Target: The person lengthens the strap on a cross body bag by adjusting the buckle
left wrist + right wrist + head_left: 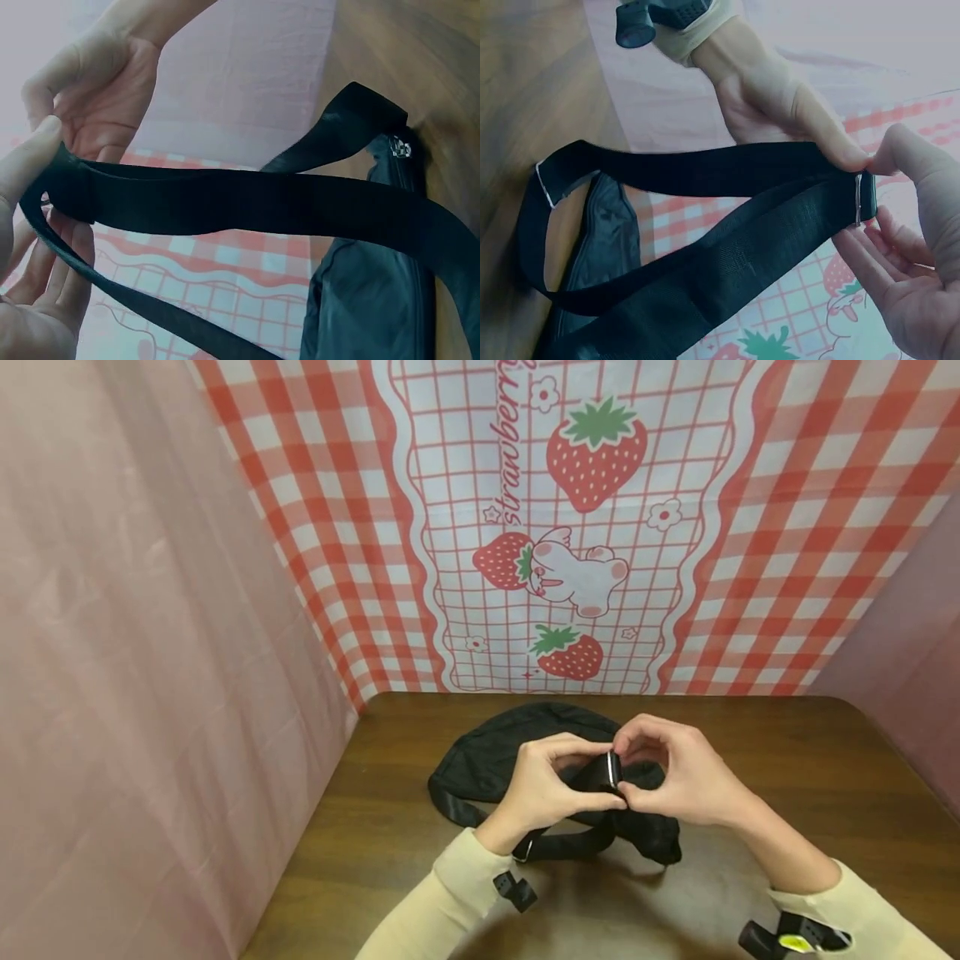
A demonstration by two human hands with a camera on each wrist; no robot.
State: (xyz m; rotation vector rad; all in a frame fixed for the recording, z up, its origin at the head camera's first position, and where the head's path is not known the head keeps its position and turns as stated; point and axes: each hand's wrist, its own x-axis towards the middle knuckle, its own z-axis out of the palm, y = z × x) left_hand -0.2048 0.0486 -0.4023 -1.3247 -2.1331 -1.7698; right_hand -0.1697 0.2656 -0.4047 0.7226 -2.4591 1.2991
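Observation:
A black fabric bag (495, 747) with a zipper lies on the wooden table, and its black webbing strap (225, 199) is raised off it in a loop. My left hand (540, 783) pinches the strap at a thin silvery slider buckle (612, 769), thumb below and fingers above. From the other side, my right hand (690, 774) pinches the same spot with thumb and fingertips, nearly touching the left hand's tips. In the right wrist view the strap is doubled at the buckle. A second silvery slider (546, 186) sits farther along it.
The brown wooden table (750, 760) extends around the bag. Behind it hangs a red-checked cloth (322, 460) printed with strawberries. A pink curtain (150, 652) closes the left side, and another pinkish cloth (907, 635) hangs at the right. Each sleeve carries a small black wrist camera.

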